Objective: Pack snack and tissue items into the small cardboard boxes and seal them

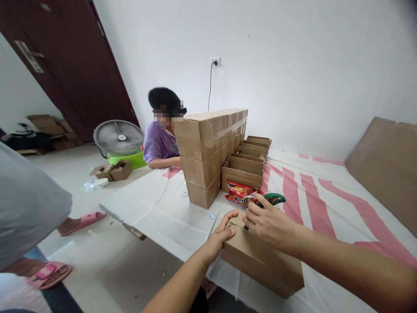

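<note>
A closed cardboard box (260, 256) lies on the table near its front edge. My left hand (219, 237) grips the box's left end, the thumb on top and the fingers over the far corner. Above the top of that same box, my right hand (265, 224) is closed with the fingers pinched together. A small dark tip shows under its fingers, but the thing held is mostly hidden. Just behind the right hand is a green curved object (275, 199), partly covered, its kind unclear. Red printed food packets (241, 192) lie beyond the fingers.
Stacked taped cartons (203, 161) stand beyond the box, beside a row of open cartons (243, 171). Across the table sits a person in a purple shirt (159, 141). Another person (29, 204) stands at left. A fan (120, 139) and small boxes (120, 170) are on the floor.
</note>
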A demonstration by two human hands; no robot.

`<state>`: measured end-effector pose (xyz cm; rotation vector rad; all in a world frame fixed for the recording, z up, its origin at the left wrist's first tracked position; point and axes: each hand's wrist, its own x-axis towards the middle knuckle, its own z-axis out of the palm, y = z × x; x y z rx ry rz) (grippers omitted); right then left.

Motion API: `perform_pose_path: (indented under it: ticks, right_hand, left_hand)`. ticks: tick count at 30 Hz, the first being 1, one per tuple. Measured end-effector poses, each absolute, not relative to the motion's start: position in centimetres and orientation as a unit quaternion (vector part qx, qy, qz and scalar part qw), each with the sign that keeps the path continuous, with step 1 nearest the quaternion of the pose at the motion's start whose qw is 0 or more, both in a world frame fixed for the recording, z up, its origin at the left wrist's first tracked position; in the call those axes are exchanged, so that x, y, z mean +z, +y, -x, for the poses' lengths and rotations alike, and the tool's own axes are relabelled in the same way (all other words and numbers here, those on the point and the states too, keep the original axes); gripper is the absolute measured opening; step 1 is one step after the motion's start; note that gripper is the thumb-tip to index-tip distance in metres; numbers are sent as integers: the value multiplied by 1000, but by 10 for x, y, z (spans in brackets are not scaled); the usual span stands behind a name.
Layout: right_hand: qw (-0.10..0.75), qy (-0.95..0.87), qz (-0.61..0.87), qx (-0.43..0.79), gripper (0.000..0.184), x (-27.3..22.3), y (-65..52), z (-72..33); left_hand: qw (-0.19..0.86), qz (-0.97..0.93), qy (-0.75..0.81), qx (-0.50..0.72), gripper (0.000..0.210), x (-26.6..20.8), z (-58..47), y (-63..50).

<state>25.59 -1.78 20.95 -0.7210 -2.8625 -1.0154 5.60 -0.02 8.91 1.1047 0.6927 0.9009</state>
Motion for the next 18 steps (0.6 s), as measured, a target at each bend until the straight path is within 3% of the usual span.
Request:
perform_pose_path:
  ticks: [18]
  right_hand:
    - [-29, -912, 228, -341, 27, 213, -23, -264]
  left_hand:
    - [692, -514, 318, 394, 59, 90, -55, 1]
